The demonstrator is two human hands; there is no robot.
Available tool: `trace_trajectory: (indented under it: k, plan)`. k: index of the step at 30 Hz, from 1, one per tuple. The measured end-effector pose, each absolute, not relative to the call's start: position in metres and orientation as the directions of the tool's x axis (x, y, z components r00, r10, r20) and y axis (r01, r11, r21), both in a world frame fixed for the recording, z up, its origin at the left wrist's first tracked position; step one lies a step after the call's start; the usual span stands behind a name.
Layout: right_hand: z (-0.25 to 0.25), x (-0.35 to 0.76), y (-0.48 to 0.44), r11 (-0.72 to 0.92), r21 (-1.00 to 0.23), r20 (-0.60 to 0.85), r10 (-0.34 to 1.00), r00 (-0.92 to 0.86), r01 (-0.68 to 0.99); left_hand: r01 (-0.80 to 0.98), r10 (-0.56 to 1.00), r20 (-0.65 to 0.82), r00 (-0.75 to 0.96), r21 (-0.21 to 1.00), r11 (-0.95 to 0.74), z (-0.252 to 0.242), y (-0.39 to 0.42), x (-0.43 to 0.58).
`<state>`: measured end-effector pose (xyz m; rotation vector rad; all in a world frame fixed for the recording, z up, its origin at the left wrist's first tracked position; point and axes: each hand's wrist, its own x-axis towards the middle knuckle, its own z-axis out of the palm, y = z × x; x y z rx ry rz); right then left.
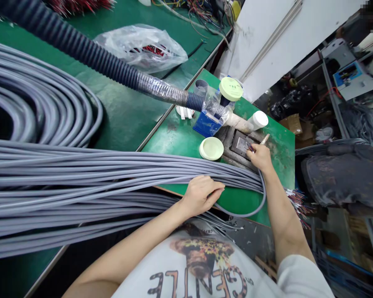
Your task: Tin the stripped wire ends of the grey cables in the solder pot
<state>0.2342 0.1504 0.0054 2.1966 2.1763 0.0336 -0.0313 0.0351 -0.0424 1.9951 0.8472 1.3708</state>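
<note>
Along the near edge of the green-topped bench, a long bundle of grey sheathed cables is running in from the left and ending at the person's right hand. The left hand is resting on top of the bundle, its fingers lying half-curled and slightly spread over the cables rather than closing around them. The right hand's fingers are pinched together on some thin wire ends, just above a dark metal fixture on the bench. A single grey cable is looping out of the bundle beneath the right wrist and curving back toward the left hand. Beside the fixture, a pale green lid is lying flat, while a blue corrugated hose wrapped in clear plastic is reaching toward a white pipe beside a blue box. A large coil of similar grey cable is sitting toward the bench's left side.
</note>
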Motion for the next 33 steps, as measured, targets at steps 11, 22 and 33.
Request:
trace_trajectory:
  k: [11,22,33]
  plan:
    - [0.009,0.231,0.146,0.030,0.108,-0.089,0.996,-0.020,0.994,0.190,0.765,0.579,0.282,0.748,-0.636,-0.043,0.035,-0.032]
    - [0.023,0.241,0.136,0.033,-0.135,-0.047,0.998,-0.040,0.990,0.201,0.755,0.595,0.276,0.732,-0.651,-0.042,0.036,-0.031]
    - [0.016,0.247,0.139,-0.019,-0.286,-0.031,0.999,0.011,0.958,0.198,0.760,0.588,0.279,0.739,-0.644,-0.045,0.035,-0.031]
